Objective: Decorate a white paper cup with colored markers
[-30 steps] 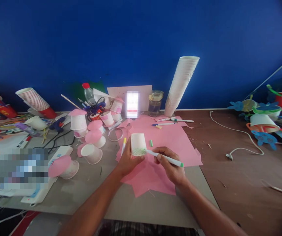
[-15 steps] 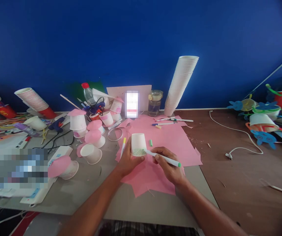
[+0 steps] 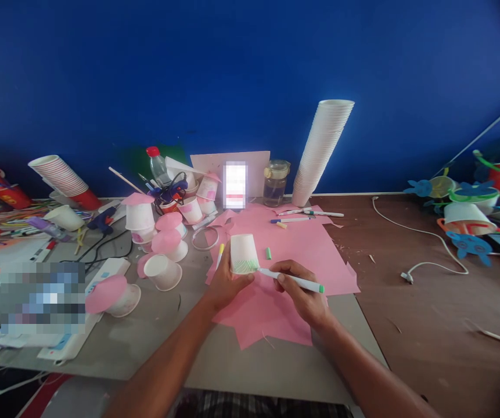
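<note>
While my left hand gripped the white paper cup over the pink paper, I had the right hand pinching a marker, its tip at the cup's four o'clock, beside green hatching. From the cup, my feed showed a green cap at three o'clock, a jar at one and another white cup at nine.

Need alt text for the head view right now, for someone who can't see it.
A person's left hand holds a white paper cup with green hatching while the right hand holds a marker with its tip at the cup. Pink paper lies beneath, with a tall cup stack behind.
</note>
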`<state>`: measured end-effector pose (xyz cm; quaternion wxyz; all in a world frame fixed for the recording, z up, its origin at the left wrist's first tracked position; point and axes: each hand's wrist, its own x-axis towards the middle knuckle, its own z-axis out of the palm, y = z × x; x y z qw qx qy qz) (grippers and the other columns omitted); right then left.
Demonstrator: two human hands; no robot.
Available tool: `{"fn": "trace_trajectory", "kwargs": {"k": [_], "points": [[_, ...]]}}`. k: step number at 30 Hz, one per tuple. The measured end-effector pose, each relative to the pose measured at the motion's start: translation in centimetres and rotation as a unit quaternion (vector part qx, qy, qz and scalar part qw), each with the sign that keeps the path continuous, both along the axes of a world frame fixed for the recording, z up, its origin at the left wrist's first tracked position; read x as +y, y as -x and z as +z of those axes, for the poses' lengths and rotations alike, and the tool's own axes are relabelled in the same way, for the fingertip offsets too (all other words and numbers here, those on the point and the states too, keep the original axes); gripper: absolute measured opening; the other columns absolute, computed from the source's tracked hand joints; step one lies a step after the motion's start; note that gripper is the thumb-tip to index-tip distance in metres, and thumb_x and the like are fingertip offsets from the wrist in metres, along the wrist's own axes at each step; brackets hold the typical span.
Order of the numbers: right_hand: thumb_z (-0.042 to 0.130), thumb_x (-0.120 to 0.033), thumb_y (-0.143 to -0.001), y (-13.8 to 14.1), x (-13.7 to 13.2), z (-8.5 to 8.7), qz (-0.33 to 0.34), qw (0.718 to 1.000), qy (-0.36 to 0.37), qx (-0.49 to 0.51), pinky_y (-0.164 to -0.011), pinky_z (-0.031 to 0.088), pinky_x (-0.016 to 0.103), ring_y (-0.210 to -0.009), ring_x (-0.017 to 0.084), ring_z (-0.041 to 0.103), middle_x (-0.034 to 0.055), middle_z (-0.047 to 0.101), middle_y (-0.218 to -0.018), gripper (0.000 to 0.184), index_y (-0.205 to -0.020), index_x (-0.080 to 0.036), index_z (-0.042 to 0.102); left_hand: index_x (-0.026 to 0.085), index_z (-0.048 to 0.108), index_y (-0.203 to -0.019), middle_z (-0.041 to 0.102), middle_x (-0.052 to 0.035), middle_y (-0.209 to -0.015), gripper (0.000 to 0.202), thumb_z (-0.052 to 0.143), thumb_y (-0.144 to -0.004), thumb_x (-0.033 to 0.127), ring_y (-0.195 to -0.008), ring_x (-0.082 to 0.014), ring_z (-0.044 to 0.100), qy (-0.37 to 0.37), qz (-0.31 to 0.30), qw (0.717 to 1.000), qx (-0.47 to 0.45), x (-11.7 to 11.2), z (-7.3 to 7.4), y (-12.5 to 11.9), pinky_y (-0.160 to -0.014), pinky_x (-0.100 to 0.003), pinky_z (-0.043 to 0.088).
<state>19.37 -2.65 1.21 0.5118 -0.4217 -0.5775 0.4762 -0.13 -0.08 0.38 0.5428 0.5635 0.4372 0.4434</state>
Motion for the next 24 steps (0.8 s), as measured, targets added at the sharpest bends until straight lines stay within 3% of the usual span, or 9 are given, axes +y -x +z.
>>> {"fn": "trace_trajectory", "kwargs": {"k": [6, 15, 24], "points": [[0.058, -0.033, -0.084, 0.15, 0.08, 0.15, -0.023, 0.999, 0.02, 0.036, -0.053, 0.046, 0.026, -0.061, 0.015, 0.055, -0.0001, 0.058, -0.064, 0.017, -0.089, -0.019, 0.066, 0.025, 0.029, -0.146, 0.037, -0.0113, -0.149, 0.088, 0.077, -0.074, 0.043, -0.132, -0.0308, 0.042, -0.025, 0.003, 0.999, 0.02, 0.09, -0.73, -0.01, -0.099, -0.037, 0.046], [0.058, -0.034, -0.083, 0.42, 0.01, 0.56, -0.027, 1.0, 0.006, 0.007, -0.052, 0.046, 0.026, -0.059, 0.015, 0.055, -0.0002, 0.058, -0.062, 0.017, -0.089, -0.02, 0.065, 0.025, 0.03, -0.145, 0.046, -0.0095, -0.141, 0.088, 0.077, -0.073, 0.041, -0.13, -0.0319, 0.044, -0.023, 0.001, 0.999, 0.026, 0.03, -0.61, -0.13, -0.1, -0.039, 0.046], [0.055, -0.03, -0.084, 0.23, 0.16, 0.28, -0.018, 1.0, 0.015, -0.002, -0.052, 0.045, 0.027, -0.057, 0.015, 0.052, -0.0013, 0.055, -0.059, 0.015, -0.087, -0.019, 0.065, 0.026, 0.027, -0.148, 0.035, -0.0122, -0.153, 0.092, 0.077, -0.073, 0.044, -0.135, -0.0331, 0.04, -0.001, 0.006, 1.0, 0.003, 0.1, -0.35, 0.19, -0.1, -0.039, 0.046]]}}
